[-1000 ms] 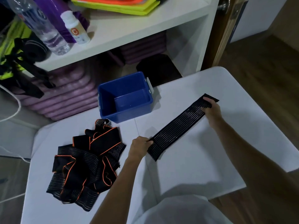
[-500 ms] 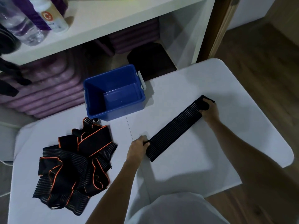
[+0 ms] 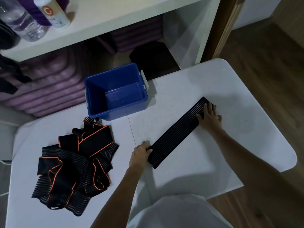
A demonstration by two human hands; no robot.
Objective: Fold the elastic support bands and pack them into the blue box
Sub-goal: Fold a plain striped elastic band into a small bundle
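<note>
A white table (image 3: 213,89) with rounded corners is occupying most of the view, a thin seam running across its top near the middle. Brown wooden flooring (image 3: 271,66) is showing to the right of it, and a wooden door frame (image 3: 225,28) is rising at the upper right. Behind the table a white shelf unit (image 3: 125,12) is standing; on its shelf a clear water bottle (image 3: 21,20) and a small white bottle (image 3: 52,14) are resting, and purple ribbed mats (image 3: 49,89) are lying stacked in the dark space below.

The blue box (image 3: 102,111) is sitting open at the table's far edge, its inside showing only bare blue walls and floor. In front of it and to the left, a loose pile of black support bands with orange trim (image 3: 74,165) is lying crumpled on the table, well apart from both hands.

One black ribbed band (image 3: 177,134) is lying flat and stretched diagonally across the right half of the table. The left hand (image 3: 139,153) is gripping its near end, fingers curled round the edge. The right hand (image 3: 209,117) is resting on its far end with the fingers spread and fairly straight, pressing it onto the table. Both forearms are crossing the lower part of the view above the person's white garment (image 3: 179,213).
</note>
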